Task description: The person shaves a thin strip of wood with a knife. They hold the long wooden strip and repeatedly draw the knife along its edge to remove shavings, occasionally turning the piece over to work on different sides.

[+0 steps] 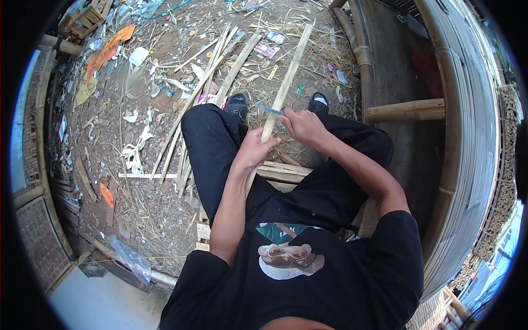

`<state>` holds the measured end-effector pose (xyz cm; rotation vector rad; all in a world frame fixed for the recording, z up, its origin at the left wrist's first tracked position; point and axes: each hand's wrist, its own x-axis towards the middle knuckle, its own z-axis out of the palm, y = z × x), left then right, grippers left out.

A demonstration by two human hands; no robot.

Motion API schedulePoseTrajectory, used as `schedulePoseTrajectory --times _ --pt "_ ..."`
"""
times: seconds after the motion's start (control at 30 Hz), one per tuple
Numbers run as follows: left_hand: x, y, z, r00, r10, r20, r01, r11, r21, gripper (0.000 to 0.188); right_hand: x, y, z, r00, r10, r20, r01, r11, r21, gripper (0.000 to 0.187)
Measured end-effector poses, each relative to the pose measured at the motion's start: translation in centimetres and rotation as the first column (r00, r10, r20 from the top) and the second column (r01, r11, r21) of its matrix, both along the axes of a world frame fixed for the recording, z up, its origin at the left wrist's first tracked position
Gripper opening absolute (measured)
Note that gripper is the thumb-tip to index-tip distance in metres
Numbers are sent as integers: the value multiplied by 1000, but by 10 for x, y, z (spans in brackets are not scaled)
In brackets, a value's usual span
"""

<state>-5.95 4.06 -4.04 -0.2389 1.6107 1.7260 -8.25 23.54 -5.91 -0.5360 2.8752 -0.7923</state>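
A person in a black shirt (330, 275) and black trousers (212, 148) sits with knees apart, both hands meeting over a long pale wooden strip (286, 85). The strip runs between the legs, its far end above the littered ground (176, 49) and its near end by the left thigh. The left hand (256, 148) grasps the strip, the fingers wrapped about it and the thumb pointing right. The right hand (302, 126), just beyond and to the right of the left one, is clenched round the handle of a knife; the handle itself is mostly hidden in the fist. The knife blade (268, 110) points left and crosses the strip, seeming to touch it, though the exact contact is too small to tell

Two dark shoes (237, 104) stand at the far side of the knees, one to the left of the strip and one to the right. More loose strips (234, 71) lie on the ground to the far left, some crossing one another. Further left are an orange sheet (110, 52) and, at the far left edge, a wooden crate (82, 19). A clear plastic bag (130, 258) lies at the near left. On the right stands a bamboo frame with a thick crossbar (407, 110), and a bundle of thin slats (473, 126) curves along its right side
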Motion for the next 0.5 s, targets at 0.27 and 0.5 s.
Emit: schedulePoseTrajectory --times 0.27,0.5 --pt "-1 -2 0 999 -10 -37 9 1000 -11 21 -20 14 2 994 -109 -2 109 993 -48 35" --pt "2 3 -1 970 -54 -239 -2 974 -226 21 -21 4 -4 992 -121 34 119 990 71 39"
